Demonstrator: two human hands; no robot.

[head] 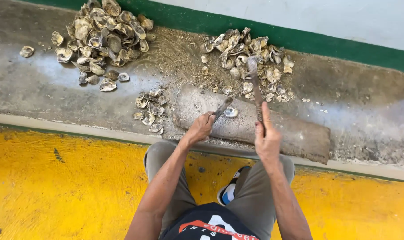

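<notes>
— Concrete ledge (42,89), grey and gritty, is recorded below a green-banded wall (326,42), with a yellow painted floor (55,186) on the near side. What is entered as the item in hand?

— One oyster (231,112), small, pale grey with a pearly sheen, is listed on a worn stone slab (295,133). It is placed just beyond the left fingertips, touching the tip of the tool held there.

— How are the hands recorded?

— Left hand (201,126): fingers clenched around a short dark blade (223,108), which is angled toward the shell. Right hand (267,138): fingers wrapped round a long metal bar (255,84), raised above the slab, its head over the far heap.

— Handling notes?

— The shell is judged light but hard, rough-edged and brittle at the lip; wetness and slipperiness are likely. It is best pinned flat against the slab and taken by the thicker hinge end, away from the sharp rim. Whether it is opened or whole cannot be told.

— Other stock?

— Large shell pile (102,38) well to the left of the left fingers; a second heap (246,58) beyond the right fingers; a small cluster (151,110) just left of the slab. Shell grit is scattered between.
</notes>
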